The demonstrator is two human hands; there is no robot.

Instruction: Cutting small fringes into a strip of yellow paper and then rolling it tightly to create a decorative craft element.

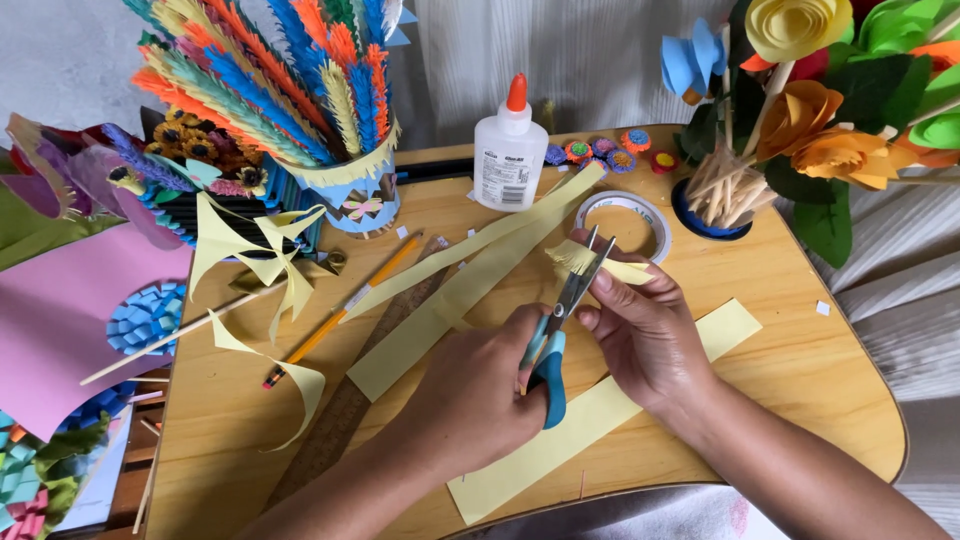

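Spreading out beneath both hands is a rounded wooden table (800, 380), littered with paper craft. Well beyond the fingers on the far left stands a blue paper-wrapped pot (350, 195) bristling with fringed strips in orange, blue and yellow, and on the far right a bunch of paper flowers (830, 110) leans over a blue cup of wooden sticks (715, 200). A pink sheet (60, 310) lies off to the left of the left hand.

Several long pale-yellow paper strips (560, 440) run diagonally under and past the wrists. A brown ruler (340, 410) and an orange pencil (340, 315) lie to the left of the left fingers. Beyond the fingertips stand a white glue bottle (510, 150) with an orange cap and a roll of clear tape (630, 220) just behind the right hand.

The left hand (480, 390) is curled through the teal handles of a pair of scissors (560, 320), gripping them with the blades slightly parted and pointing away from the person. The right hand (645, 330) pinches a folded yellow strip (590, 262) between thumb and fingertips, its cut, fringed edge sitting right at the blades, raised just above the table.
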